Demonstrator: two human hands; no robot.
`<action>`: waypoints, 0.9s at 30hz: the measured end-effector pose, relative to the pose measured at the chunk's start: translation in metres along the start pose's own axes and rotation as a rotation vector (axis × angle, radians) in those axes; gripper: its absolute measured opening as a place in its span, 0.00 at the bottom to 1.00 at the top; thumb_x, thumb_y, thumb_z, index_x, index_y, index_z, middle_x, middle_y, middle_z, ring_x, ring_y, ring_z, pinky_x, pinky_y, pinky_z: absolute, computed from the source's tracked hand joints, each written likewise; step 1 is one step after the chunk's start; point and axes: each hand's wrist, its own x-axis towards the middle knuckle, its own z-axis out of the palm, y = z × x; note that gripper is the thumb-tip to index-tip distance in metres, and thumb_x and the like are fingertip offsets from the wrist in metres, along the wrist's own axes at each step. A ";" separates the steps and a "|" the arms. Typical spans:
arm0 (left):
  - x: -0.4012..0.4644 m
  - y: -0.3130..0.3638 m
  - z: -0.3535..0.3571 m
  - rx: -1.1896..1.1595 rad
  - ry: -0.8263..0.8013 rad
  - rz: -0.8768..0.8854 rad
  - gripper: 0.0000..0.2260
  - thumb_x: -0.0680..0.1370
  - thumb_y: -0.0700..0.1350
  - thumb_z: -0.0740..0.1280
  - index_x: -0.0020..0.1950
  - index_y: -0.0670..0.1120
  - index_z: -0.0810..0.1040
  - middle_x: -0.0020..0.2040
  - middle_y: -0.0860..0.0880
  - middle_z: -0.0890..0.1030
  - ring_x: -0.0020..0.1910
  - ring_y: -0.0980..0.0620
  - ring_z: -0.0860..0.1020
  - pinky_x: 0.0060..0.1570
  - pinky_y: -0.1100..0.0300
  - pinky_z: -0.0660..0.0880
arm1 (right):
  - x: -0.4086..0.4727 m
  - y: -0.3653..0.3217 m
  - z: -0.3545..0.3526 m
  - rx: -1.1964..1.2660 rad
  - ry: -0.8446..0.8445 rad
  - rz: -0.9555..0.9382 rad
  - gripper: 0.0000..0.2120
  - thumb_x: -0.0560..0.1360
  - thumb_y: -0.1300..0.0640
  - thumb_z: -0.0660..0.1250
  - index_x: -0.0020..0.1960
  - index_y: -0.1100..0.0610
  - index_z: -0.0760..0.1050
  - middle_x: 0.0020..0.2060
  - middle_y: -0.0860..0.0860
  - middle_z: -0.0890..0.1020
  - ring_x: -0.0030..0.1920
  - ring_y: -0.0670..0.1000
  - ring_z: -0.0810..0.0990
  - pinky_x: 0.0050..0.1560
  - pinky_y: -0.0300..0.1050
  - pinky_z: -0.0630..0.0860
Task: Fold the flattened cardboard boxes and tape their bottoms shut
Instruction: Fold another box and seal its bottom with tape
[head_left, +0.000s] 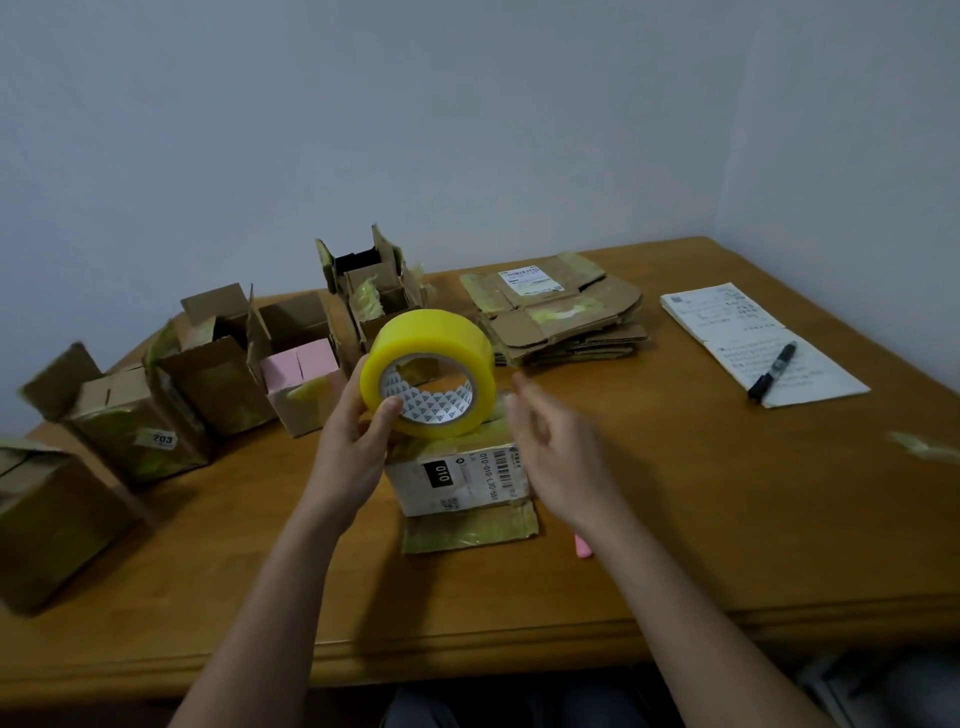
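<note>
The left hand grips the yellow tape roll above the labelled brown cardboard box near the wooden table's front edge. The right hand is relaxed, holding nothing. The roll looks light and rigid; grip through its core.

- Box under the hands: white shipping label, black patch reading "010"; beside the barcode, a code reading about "010-010-L30-55", last characters unclear.
- Open box at left: small sticker reading "203".
- Flattened box stack: white label, print too small to read.
- Paper sheet: handwriting, illegible.
</note>
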 end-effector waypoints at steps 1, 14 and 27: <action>-0.001 0.001 0.001 -0.001 0.007 0.007 0.24 0.79 0.51 0.62 0.76 0.55 0.66 0.66 0.54 0.75 0.62 0.57 0.76 0.47 0.65 0.78 | -0.003 0.000 0.005 -0.065 -0.120 -0.021 0.28 0.78 0.36 0.56 0.71 0.51 0.70 0.73 0.49 0.68 0.74 0.50 0.63 0.72 0.51 0.59; -0.015 0.008 -0.044 0.167 0.161 0.087 0.22 0.81 0.42 0.63 0.75 0.51 0.68 0.69 0.44 0.73 0.61 0.48 0.76 0.39 0.71 0.78 | 0.008 -0.001 0.016 -0.762 -0.209 -0.303 0.29 0.79 0.48 0.64 0.75 0.60 0.63 0.78 0.55 0.56 0.78 0.52 0.49 0.73 0.46 0.39; -0.051 -0.002 -0.086 0.258 0.232 0.044 0.25 0.79 0.40 0.66 0.74 0.57 0.66 0.62 0.51 0.74 0.49 0.61 0.77 0.36 0.73 0.77 | 0.004 -0.022 0.030 -0.934 -0.281 -0.313 0.36 0.79 0.46 0.64 0.78 0.60 0.52 0.78 0.56 0.53 0.78 0.53 0.49 0.72 0.48 0.37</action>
